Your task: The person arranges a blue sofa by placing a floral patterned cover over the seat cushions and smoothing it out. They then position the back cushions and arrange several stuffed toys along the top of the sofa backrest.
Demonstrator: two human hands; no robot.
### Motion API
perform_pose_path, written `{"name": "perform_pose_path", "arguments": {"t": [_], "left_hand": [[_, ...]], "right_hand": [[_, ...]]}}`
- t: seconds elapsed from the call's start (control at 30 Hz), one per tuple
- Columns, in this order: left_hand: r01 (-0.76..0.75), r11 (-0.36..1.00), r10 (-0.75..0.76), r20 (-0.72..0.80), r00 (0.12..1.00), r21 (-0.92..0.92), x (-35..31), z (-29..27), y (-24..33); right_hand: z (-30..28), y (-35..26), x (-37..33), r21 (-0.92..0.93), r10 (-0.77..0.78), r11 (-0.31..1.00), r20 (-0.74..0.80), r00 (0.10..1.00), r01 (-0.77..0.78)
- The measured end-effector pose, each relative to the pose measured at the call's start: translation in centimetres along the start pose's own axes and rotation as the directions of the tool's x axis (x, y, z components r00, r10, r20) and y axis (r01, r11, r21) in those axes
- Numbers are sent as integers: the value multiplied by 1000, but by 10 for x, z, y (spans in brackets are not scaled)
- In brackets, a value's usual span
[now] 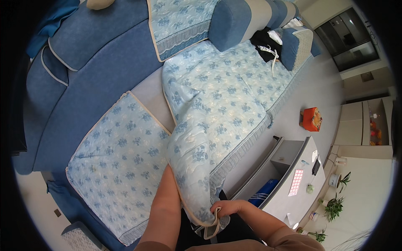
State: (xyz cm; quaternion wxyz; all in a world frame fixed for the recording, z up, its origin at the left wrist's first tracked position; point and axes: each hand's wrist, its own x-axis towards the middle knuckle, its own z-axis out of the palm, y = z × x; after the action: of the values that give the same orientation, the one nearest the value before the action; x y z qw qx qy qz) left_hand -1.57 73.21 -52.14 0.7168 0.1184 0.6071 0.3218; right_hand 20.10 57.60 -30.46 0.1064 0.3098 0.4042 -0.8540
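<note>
Status, cover (pixel 228 98): looks roughly halfway, judging by how it lies. It's on the sofa (pixel 98 98), far stretch mostly flat, frill (pixel 247 144) hanging along the front edge. Left cover (pixel 121 154) is spread on the seat beside it, a few wrinkles, looks near done. Back cover (pixel 180 23) hangs over the backrest, looks done

Remaining, by the look of it: near end of the cover is lifted and bunched toward the person, a ridge runs up its middle, and a bare grey strip (pixel 151 88) of seat shows between it and the left cover. Black clothes (pixel 264 44) lie by the far end, next to the bolster (pixel 234 25)

Right hand (pixel 226 208): fingers closed on the cover's near edge, beige-trimmed loop (pixel 212 231) hanging just beside them. Left forearm (pixel 161 205) goes in under the cover; left hand hidden, can't tell whether its fingers grip anything

Hard to make out: seat under the lifted end, out of sight. Can't tell if the loop is a strap or folded trim. Clothes hide part of the far end. Left cover's near corner is partly behind the forearm
</note>
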Motion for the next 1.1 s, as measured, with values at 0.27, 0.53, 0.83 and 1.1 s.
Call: {"name": "perform_pose_path", "arguments": {"t": [0.27,0.53,0.83,1.1], "left_hand": [[-220,741,114,-204,972,-634,-69,-121,40],[-843,398,686,-493,536,-363,-130,-416,105],[-505,863,398,-588,704,-22,-168,-463,75],[210,944,-62,-493,868,252,-123,-395,-164]], "right_hand": [[37,-23,52,18,0,1000,154,988,-2],[70,12,173,-303,119,951,155,981,-67],[85,48,324,-493,163,854,-44,986,-164],[81,104,295,-507,-220,852,-572,791,-130]]}}
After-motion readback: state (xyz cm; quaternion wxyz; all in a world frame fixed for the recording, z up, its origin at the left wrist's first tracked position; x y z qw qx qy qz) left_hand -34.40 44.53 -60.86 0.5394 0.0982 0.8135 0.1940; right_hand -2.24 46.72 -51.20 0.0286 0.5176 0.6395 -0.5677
